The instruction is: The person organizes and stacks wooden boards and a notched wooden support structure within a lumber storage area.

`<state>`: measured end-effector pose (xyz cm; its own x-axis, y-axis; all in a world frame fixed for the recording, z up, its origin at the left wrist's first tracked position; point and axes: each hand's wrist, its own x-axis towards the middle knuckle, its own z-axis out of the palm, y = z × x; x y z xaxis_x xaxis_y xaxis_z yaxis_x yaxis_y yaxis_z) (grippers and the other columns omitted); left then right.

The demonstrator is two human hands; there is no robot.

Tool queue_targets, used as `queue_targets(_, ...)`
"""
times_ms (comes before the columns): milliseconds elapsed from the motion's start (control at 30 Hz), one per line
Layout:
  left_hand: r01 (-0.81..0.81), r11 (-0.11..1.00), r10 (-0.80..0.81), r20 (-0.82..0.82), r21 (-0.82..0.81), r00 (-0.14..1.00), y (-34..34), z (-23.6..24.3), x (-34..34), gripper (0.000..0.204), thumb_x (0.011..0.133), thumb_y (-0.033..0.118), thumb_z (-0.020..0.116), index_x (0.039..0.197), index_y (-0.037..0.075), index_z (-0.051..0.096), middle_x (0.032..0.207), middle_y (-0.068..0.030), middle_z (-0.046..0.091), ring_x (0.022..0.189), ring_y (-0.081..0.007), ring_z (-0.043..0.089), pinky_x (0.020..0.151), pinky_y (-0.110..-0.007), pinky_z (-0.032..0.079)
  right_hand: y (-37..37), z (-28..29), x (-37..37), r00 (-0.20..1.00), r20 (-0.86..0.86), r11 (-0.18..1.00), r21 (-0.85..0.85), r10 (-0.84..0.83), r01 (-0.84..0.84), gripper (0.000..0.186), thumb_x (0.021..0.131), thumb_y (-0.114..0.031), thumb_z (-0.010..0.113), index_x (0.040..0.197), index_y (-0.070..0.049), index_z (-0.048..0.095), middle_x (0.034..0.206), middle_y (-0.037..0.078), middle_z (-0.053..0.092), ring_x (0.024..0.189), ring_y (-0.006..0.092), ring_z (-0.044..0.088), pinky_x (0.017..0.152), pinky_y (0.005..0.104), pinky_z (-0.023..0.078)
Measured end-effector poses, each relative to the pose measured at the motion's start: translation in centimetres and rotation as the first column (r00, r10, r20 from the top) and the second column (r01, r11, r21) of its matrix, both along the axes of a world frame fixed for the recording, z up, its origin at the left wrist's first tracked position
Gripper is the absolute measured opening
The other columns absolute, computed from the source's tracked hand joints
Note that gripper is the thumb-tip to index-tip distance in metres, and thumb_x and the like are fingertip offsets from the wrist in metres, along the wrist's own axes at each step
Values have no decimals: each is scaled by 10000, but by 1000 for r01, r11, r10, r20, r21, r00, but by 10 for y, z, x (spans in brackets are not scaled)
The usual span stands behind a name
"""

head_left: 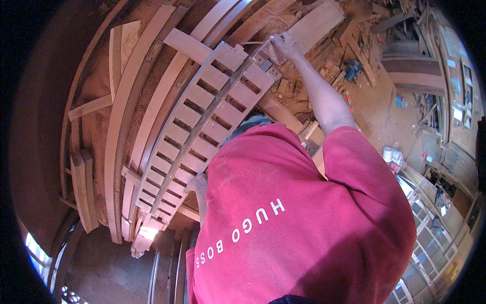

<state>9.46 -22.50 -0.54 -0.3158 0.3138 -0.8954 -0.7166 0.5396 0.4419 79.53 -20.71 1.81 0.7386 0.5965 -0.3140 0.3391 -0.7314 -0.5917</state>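
Two long pale slotted wooden boards lie side by side, slanting from lower left to the upper middle. The left slotted wooden board (188,115) and the right slotted wooden board (215,133) each carry a row of dark rectangular slots, with a narrow gap between the boards. My left hand (199,185) grips the near edge of the right board, its fingers partly hidden by my red shirt. With the arm stretched out, my right hand (285,48) is closed at the far end of the boards, by a small wooden block; what its fingers hold is hard to make out.
Curved wooden beams (132,109) lie to the left of the boards, with a short crosspiece (187,46) over some. A wide plank (316,26) is beyond my right hand. Wood scraps, sawdust and a blue-green power tool (353,70) lie on the floor at right, near a white container (388,154).
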Motion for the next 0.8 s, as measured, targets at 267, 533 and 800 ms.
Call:
queue_targets(267, 13, 1000, -13, 3, 6, 1000, 2, -1, 6, 839, 898, 708, 479, 1510, 140, 393, 1570, -154, 333, 1409, -374, 390, 1127, -616, 372, 1, -2, -5, 1000, 0, 997, -75, -24, 24, 793, 875, -727, 536, 1275, -43, 575, 1263, 277, 645, 1213, 467, 591, 1031, 523, 450)
queue_targets(533, -5, 1000, 5, 10, 27, 1000, 0, 0, 6, 843, 897, 708, 480, 1514, 141, 387, 1573, -152, 326, 1411, -372, 387, 1127, -616, 370, 7, 12, -20, 997, -41, 998, -25, -58, 57, 750, 870, -694, 558, 1258, -52, 584, 1264, 308, 630, 1218, 474, 586, 1020, 536, 452)
queue_targets(800, -7, 998, 5, 20, 65, 1000, -6, -2, 11, 847, 896, 708, 480, 1519, 142, 382, 1576, -150, 320, 1413, -369, 384, 1127, -617, 369, 5, 0, -12, 988, 149, 999, 35, -42, 37, 637, 872, -608, 632, 1252, -97, 614, 1280, 247, 637, 1209, 430, 585, 1024, 511, 451)
